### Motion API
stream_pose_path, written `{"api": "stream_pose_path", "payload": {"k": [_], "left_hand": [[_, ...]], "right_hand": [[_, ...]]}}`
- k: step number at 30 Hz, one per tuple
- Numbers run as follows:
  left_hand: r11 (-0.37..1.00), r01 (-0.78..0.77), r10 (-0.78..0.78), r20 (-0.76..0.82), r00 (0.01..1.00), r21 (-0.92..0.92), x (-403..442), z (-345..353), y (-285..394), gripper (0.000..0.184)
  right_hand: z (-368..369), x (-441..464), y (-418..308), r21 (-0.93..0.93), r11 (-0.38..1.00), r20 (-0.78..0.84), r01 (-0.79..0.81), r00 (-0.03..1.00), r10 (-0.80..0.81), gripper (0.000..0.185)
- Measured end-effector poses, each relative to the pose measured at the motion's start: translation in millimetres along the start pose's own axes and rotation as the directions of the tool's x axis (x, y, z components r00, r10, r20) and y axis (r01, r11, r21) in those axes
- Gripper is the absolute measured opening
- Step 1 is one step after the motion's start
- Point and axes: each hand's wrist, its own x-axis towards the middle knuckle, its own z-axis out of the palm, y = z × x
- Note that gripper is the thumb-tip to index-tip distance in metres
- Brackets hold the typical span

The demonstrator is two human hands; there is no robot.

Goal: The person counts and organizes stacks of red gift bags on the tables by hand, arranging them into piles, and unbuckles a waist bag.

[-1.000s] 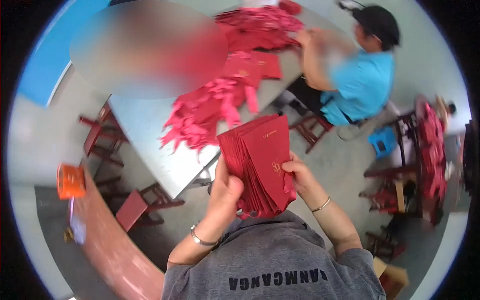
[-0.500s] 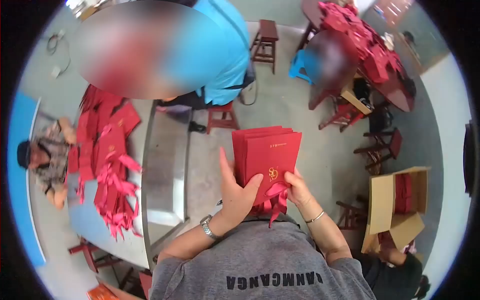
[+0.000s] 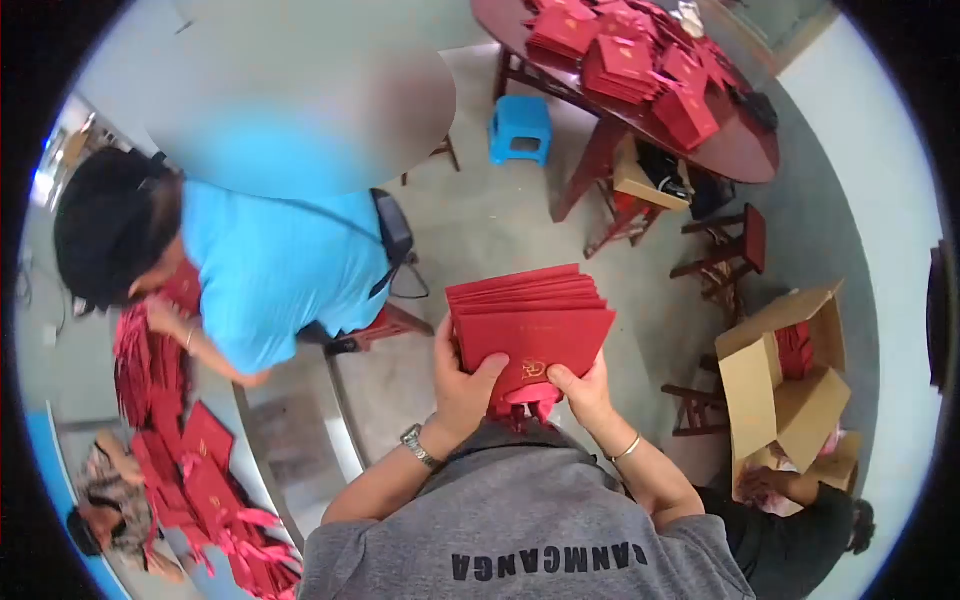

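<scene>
Gathered: one stack of flat, gold-printed red paper bags [image 3: 540,337] with pink ribbons [image 3: 533,397], near centre, clamped between left hand [image 3: 464,388] and right hand [image 3: 584,394]. Outside the grip: far-right red heap [image 3: 622,68], near-left red heap [image 3: 207,492].

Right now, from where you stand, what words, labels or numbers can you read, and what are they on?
Grey shirt, upside down: "ANMCANGA", apparently after one creased letter I can't make out.
Held red stack: gold emblem and a faint gold line, both too small to read.
Red pile: gold marks, too small to read.
</scene>
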Motion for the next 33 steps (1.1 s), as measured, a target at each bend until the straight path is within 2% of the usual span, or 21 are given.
{"api": "stream_pose_path", "payload": {"k": [3, 4, 6, 8, 10, 11, 12, 14, 15, 17, 19, 21, 22, 24, 26, 27, 28, 29, 30, 31, 33], "left_hand": [[0.999, -0.041, 0.045, 0.12, 0.992, -0.035, 38.1, 22.1, -0.8, 0.08], [0.995, -0.088, 0.097, 0.199, 0.975, -0.054, 47.5, 29.9, -5.7, 0.084], [0.99, -0.114, 0.135, 0.297, 0.945, -0.086, 69.0, 51.1, -14.7, 0.089], [0.973, -0.22, 0.226, 0.417, 0.88, -0.064, 96.0, 81.4, -18.3, 0.09], [0.983, -0.167, 0.183, 0.473, 0.862, -0.074, 116.0, 122.0, -13.9, 0.09], [0.99, -0.119, 0.142, 0.507, 0.85, -0.077, 124.9, 143.0, -12.3, 0.09], [0.987, -0.136, 0.162, 0.519, 0.84, -0.087, 132.6, 160.4, -18.0, 0.09], [0.948, -0.309, 0.296, 0.55, 0.781, -0.071, 146.3, 195.2, -28.6, 0.09], [0.947, -0.311, 0.302, 0.559, 0.772, -0.081, 152.0, 210.3, -31.1, 0.09], [0.992, -0.089, 0.122, 0.555, 0.823, -0.087, 171.9, 241.7, -33.3, 0.087], [0.986, -0.156, 0.161, 0.508, 0.846, -0.053, 185.3, 269.0, -30.0, 0.083], [0.979, -0.202, 0.179, 0.455, 0.872, 0.002, 197.1, 289.1, -28.2, 0.079], [0.991, -0.136, 0.128, 0.445, 0.887, -0.012, 207.0, 299.8, -27.7, 0.075], [0.996, -0.082, 0.083, 0.437, 0.896, -0.02, 232.5, 315.4, -30.2, 0.071], [0.921, 0.333, -0.162, 0.58, 0.798, -0.201, 262.4, 321.7, -38.8, 0.068], [0.874, 0.457, -0.271, 0.617, 0.739, -0.165, 272.4, 322.3, -45.6, 0.066], [0.873, 0.466, -0.284, 0.628, 0.725, -0.144, 279.5, 327.2, -55.6, 0.066], [0.803, 0.576, -0.318, 0.709, 0.63, -0.153, 284.3, 332.4, -67.9, 0.064], [0.716, 0.684, -0.339, 0.785, 0.519, -0.142, 287.5, 338.7, -80.9, 0.063], [0.707, 0.699, -0.353, 0.804, 0.479, -0.106, 286.9, 347.0, -96.7, 0.063], [0.821, 0.571, -0.347, 0.812, 0.47, 0.021, 287.8, 361.5, -120.8, 0.059]], "right_hand": [[-26.9, 22.6, -17.5, -0.107, 0.992, 0.036, -0.069, 0.997, 0.073, 0.07], [-36.1, 31.5, -31.3, -0.104, 0.992, 0.002, -0.07, 0.998, 0.071, 0.07], [-64.3, 52.7, -58.5, -0.204, 0.978, 0.145, -0.042, 0.987, 0.072, 0.07], [-96.8, 72.8, -68.1, -0.222, 0.973, 0.118, -0.061, 0.989, 0.089, 0.07], [-127.9, 90.9, -68.7, -0.286, 0.958, 0.11, -0.007, 0.993, 0.041, 0.058], [-139.0, 100.1, -74.7, -0.274, 0.961, 0.076, 0.039, 0.997, -0.019, 0.06], [-150.2, 110.7, -82.9, -0.277, 0.959, 0.073, 0.061, 0.996, -0.043, 0.06], [-174.5, 129.3, -103.5, -0.273, 0.928, 0.047, 0.254, 0.967, -0.251, 0.061], [-190.8, 134.6, -117.1, -0.315, 0.941, 0.059, 0.121, 0.992, -0.108, 0.066], [-212.9, 157.5, -132.9, -0.4, 0.891, 0.07, 0.214, 0.977, -0.202, 0.069], [-228.1, 179.7, -144.4, -0.468, 0.834, 0.101, 0.291, 0.956, -0.277, 0.072], [-238.4, 194.2, -148.7, -0.271, 0.944, -0.003, 0.186, 0.981, -0.195, 0.071], [-244.6, 202.3, -151.1, -0.161, 0.978, -0.047, 0.136, 0.988, -0.145, 0.07], [-261.2, 209.5, -165.1, -0.199, 0.966, 0.015, 0.163, 0.987, -0.163, 0.076], [-292.8, 224.4, -172.5, -0.233, 0.954, 0.062, 0.189, 0.982, -0.179, 0.082], [-311.9, 234.0, -171.3, -0.177, 0.967, 0.17, 0.182, 0.974, -0.152, 0.088], [-324.7, 245.3, -170.1, -0.122, 0.978, 0.269, 0.171, 0.954, -0.133, 0.095], [-323.3, 264.5, -172.2, -0.086, 0.984, 0.146, 0.155, 0.979, -0.141, 0.106], [-321.6, 283.8, -178.7, -0.041, 0.985, 0.071, 0.166, 0.984, -0.163, 0.107], [-320.5, 303.9, -186.4, 0.0, 0.982, -0.012, 0.188, 0.982, -0.188, 0.108], [-318.4, 340.4, -197.7, -0.008, 0.967, 0.02, 0.254, 0.967, -0.254, 0.108]]}}
